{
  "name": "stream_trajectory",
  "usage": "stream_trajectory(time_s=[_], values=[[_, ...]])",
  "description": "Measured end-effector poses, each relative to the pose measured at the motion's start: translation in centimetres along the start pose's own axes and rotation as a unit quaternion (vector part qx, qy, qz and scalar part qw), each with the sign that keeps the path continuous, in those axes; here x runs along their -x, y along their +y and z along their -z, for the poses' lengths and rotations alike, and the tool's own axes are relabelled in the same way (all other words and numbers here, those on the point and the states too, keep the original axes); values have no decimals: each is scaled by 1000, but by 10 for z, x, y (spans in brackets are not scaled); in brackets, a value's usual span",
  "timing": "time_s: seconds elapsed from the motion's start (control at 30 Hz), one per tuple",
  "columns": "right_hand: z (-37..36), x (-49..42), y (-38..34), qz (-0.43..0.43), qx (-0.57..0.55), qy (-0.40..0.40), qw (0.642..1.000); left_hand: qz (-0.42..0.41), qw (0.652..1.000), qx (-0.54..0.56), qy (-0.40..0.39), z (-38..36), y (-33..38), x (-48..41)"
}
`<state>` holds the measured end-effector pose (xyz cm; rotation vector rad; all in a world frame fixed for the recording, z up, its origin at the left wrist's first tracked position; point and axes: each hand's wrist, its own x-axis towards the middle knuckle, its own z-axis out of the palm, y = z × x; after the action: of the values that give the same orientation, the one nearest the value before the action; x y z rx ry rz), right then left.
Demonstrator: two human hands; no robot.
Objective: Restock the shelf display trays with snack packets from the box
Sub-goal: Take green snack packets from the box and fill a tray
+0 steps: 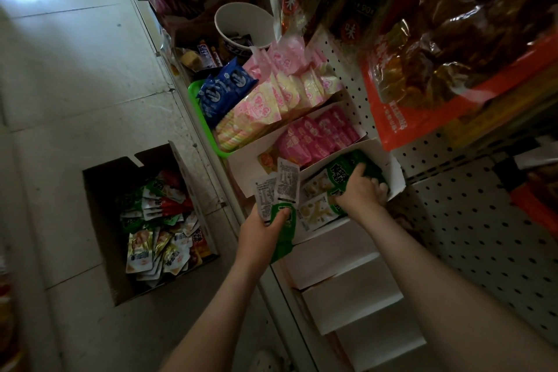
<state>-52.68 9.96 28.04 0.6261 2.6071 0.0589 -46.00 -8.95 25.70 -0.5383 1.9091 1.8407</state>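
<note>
Partly, packets [341, 174] hide the right hand [362, 192].

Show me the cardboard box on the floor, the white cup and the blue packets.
cardboard box [101, 220], head view, on its inner left wall.
white cup [241, 16], head view, on its inner wall.
blue packets [225, 86], head view, on the front packet's face.

So your open brown cardboard box [99, 220] sits on the tiled floor [75, 100], left of the metal shelf [216, 175]. Up there, your right hand [362, 190] grips green foil packets [341, 172] inside the white cardboard tray [394, 167], and your left hand [261, 232] holds printed foil sachets [288, 181] just in front of it.
</note>
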Motion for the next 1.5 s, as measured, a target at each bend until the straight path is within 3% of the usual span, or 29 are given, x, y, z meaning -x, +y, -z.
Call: stream_trajectory(time_s=[0.17, 0.23, 0.3, 0.37, 0.43, 0.53, 0.73, 0.9, 1.03, 1.17, 1.3, 1.5], values=[[-7, 5, -12, -25, -28, -32, 999, -4, 1000, 2, -13, 2, 0, -1], [-12, 11, -18, -23, -14, 7, 1000, -3, 1000, 7, -12, 3, -1, -1], [-20, 15, -24, 45, 29, 93, 994, -1, 1000, 11, -12, 3, -2, -2], [-28, 16, -29, 140, 58, 118, 981, 0, 1000, 9, -12, 3, -3, -3], [-34, 13, -32, 192, 94, 52, 976, -6, 1000, -1, -11, 4, -3, -3], [-38, 5, -29, 166, 157, -50, 972, -3, 1000, -2, -13, 5, -2, -3], [-27, 5, -30, 184, 235, -30, 954, 5, 1000, -11, -11, 6, -2, -3], [-14, -4, -16, 111, 108, -135, 979, -7, 999, -27, -20, 7, 1, -2], [-13, -8, -6, 110, 162, -204, 959, -1, 1000, -25, -17, 7, 3, 0], [-20, -8, -11, 128, 199, -218, 947, -1, 1000, -25, -10, 4, 5, 1], [-29, -7, -14, 137, 138, -177, 965, -3, 1000, -13, -6, 4, 6, 2], [-12, 2, -6, 158, -166, -126, 965, -12, 1000, -22, 14, 2, 3, 2]])
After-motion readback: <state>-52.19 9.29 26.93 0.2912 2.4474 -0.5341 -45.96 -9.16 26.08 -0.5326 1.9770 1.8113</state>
